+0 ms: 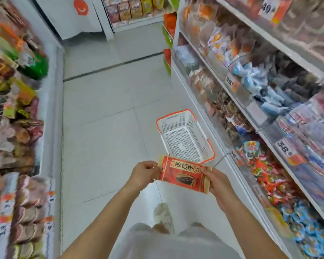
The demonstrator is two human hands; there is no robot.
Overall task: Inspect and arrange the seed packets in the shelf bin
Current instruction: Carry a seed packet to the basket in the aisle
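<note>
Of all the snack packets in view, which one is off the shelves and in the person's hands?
The red seed packet with a sunflower seed printed on it, gripped at its ends by the left hand and right hand over the aisle floor. Every other packet sits on the shelves.

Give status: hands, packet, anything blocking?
Left hand and right hand each grip an end of the red seed packet, held level over the aisle. White basket on floor ahead, nothing in it. Nothing in the way.

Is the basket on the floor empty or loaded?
Empty: the basket's bare white mesh bottom shows, nothing inside.
</note>
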